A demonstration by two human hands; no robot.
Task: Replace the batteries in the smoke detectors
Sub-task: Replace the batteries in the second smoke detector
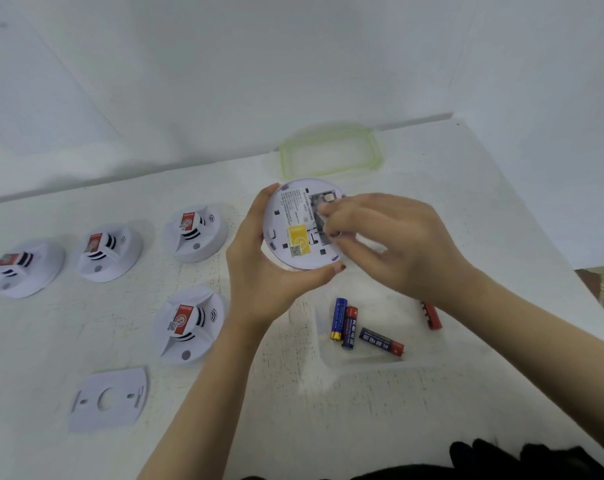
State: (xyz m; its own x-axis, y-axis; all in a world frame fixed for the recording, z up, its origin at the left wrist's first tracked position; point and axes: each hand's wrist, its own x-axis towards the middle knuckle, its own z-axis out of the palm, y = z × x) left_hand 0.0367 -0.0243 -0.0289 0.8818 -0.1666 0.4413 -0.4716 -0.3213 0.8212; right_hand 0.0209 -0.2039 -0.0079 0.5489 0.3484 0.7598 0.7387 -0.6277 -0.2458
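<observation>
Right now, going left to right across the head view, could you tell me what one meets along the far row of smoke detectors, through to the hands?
Far-left smoke detector → second detector → third detector → left hand → held detector → right hand.

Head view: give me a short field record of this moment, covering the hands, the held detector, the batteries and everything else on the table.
left hand: grips the rim of the detector, back side towards the camera
right hand: fingertips at the open battery bay; what they hold is hidden
batteries: three loose in a clear tray; a fourth is partly hidden
other detectors: four on the table, dome side up
also: mounting plate, green-rimmed lid
</observation>
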